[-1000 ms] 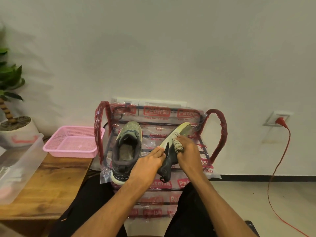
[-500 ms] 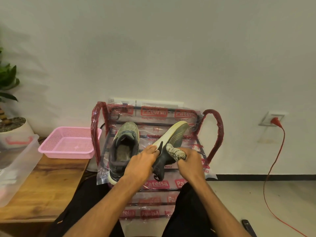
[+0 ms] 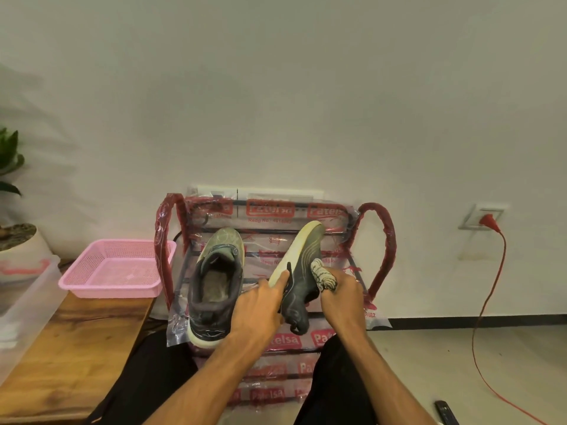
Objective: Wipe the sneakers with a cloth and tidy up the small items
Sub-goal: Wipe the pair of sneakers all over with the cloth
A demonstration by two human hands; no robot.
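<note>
Two hands work over the shoe rack point(image 3: 381, 240): left hand point(image 3: 260, 305) gripping the tilted sneaker point(image 3: 302, 271) by its sole, right hand point(image 3: 342, 297) clutching a bunched cloth point(image 3: 322, 276) against its upper; best to brace firmly and wipe in short strokes.

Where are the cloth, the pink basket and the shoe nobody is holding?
cloth point(image 3: 321, 275): head view, on its bunched end.
pink basket point(image 3: 110, 290): head view, on its front wall.
resting sneaker point(image 3: 227, 241): head view, on its grey toe.

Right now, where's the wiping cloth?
Head view, centre-right: the cloth is bunched in the right hand, against the side of the tilted sneaker that the left hand holds.
</note>
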